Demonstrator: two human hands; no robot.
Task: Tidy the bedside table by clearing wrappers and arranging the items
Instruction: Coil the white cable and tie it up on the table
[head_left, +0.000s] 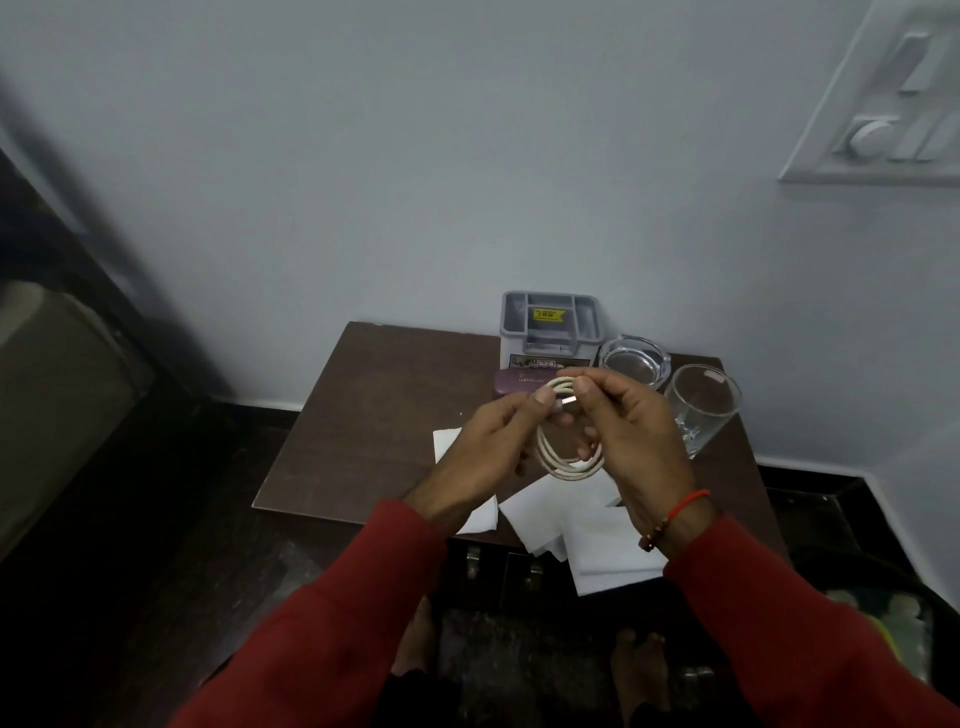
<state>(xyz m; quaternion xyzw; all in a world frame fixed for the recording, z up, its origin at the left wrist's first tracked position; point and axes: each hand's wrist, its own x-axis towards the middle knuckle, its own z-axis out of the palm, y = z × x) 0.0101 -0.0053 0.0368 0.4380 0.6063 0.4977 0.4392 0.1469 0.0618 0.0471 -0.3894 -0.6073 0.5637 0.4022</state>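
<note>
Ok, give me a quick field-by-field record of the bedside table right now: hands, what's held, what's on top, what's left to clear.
left hand: pinching the cable coil
right hand: pinching the same coil
held item: white cable, looped, above the table
table: dark wood, against the wall
organiser: grey, at the back, compartments look empty
ashtray: glass, right of the organiser
drinking glass: upright, right edge
purple case: in front of the organiser
left to clear: white papers at the front edge

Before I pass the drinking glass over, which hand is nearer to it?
Right. The right hand holds the cable just beside the drinking glass; the left hand is farther, across the coil.
</note>
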